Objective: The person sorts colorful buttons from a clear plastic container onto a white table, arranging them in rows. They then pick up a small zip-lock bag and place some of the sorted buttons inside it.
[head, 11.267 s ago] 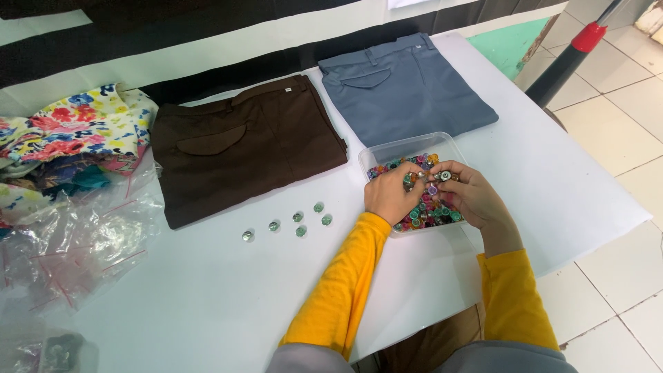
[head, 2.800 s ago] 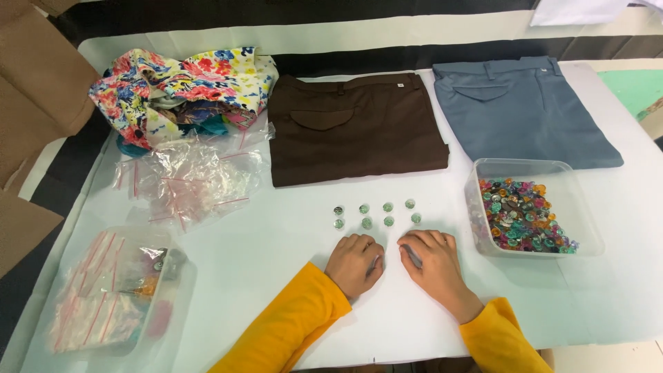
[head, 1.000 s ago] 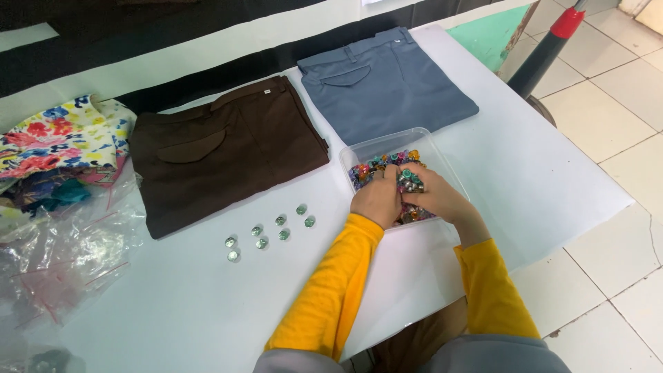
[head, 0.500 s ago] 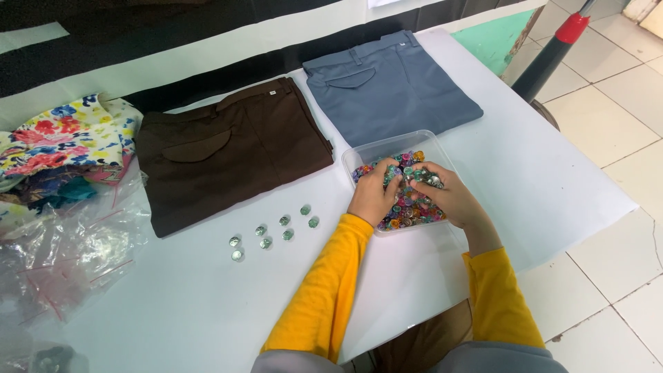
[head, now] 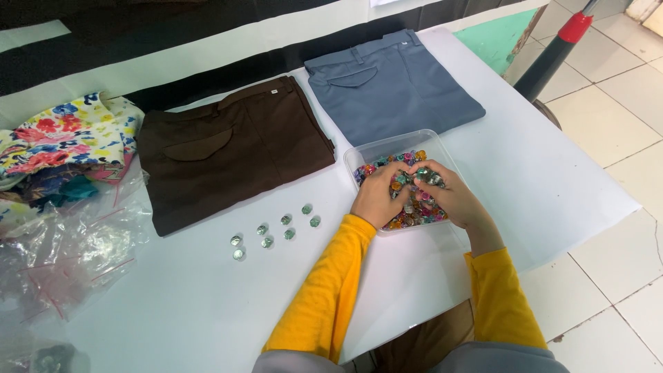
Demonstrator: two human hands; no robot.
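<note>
A clear plastic tub [head: 387, 148] on the white table holds many small colourful gems [head: 417, 211]. Both my hands are inside it, fingers curled among the gems. My left hand [head: 377, 195] rests over the tub's left part. My right hand [head: 445, 195] lies over the middle, fingertips pinching a few gems near the left hand. Whether either hand has one gripped is not clear. Several clear greenish gems [head: 276, 228] lie in two short rows on the table, left of the tub and apart from my hands.
Folded brown trousers [head: 228, 155] and folded grey-blue trousers [head: 390, 86] lie at the back. Floral fabric [head: 62, 141] and empty clear bags [head: 65, 252] sit at the left. The table's right edge [head: 608, 179] drops to a tiled floor; a dark pole with a red collar [head: 552, 52] stands there.
Between 2.8 s and 1 s ago my hands went from the table by the rows of gems into the tub. Since then they have stayed in it, fingers shifting among the gems.
</note>
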